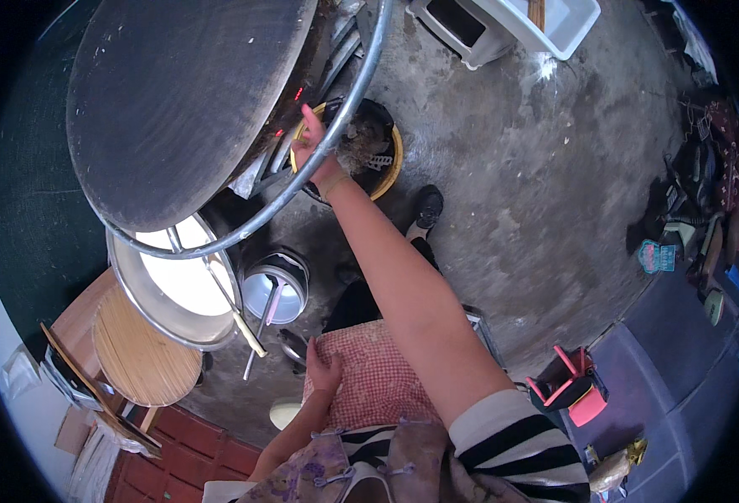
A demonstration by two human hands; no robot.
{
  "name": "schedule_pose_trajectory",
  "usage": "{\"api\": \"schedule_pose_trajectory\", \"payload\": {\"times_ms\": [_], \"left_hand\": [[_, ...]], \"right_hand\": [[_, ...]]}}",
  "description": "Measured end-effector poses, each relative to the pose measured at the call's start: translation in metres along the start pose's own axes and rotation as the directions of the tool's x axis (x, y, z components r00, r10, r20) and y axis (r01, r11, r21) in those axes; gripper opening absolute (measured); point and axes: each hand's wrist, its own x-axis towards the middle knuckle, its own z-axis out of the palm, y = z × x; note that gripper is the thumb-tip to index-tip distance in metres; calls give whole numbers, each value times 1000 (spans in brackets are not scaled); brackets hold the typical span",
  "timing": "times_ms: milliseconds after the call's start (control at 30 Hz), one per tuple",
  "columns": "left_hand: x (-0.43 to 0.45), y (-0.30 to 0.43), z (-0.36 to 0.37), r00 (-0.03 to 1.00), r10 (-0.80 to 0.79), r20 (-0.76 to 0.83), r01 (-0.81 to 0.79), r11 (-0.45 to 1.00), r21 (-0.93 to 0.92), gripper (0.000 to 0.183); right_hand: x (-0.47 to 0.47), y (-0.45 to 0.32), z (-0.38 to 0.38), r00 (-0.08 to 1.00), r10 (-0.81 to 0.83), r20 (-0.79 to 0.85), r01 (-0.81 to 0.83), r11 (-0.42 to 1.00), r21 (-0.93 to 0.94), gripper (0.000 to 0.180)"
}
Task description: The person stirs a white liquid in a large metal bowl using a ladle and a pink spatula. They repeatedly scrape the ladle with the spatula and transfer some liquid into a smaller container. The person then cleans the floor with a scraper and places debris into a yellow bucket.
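Note:
My right hand reaches under the metal ring rail that surrounds a large round dark griddle plate. Its fingers are near red lit digits on the griddle's side; whether they touch anything there is unclear. Below that hand stands a yellow-rimmed bin with a black liner and refuse. My left hand rests low at the red checked apron, fingers apart, with nothing seen in it. Left of the apron is a wide metal basin of white batter or liquid, with a pale-handled tool lying across its rim.
A bucket holding long-handled tools stands beside the basin. A round slatted wooden board lies farther left. A grey plastic stool and a white tub are at the top. At right are a pink-and-black chair and shoes.

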Motion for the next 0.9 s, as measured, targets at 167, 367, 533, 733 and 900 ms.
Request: {"api": "schedule_pose_trajectory", "payload": {"times_ms": [167, 367, 533, 733, 900], "left_hand": [[6, 1, 1, 1000, 12, -11, -12, 1000, 10, 66], [6, 11, 0, 999, -39, -7, 39, 999, 35, 68], [8, 14, 2, 1000, -22, -19, 23, 1000, 9, 69], [15, 12, 3, 1000, 0, -11, 1, 1000, 16, 65], [29, 43, 0, 999, 34, 40, -39, 992, 117, 52]], "right_hand": [[19, -27, -4, 989, 147, 34, -150, 977, 150, 70], [31, -23, -9, 954, 254, 157, -292, 903, 315, 68], [32, -21, -24, 951, 220, 219, -267, 939, 215, 67], [0, 11, -49, 897, 412, 161, -442, 861, 254, 67], [-96, 44, -137, 898, 433, 78, -388, 862, -327, 53]]}}
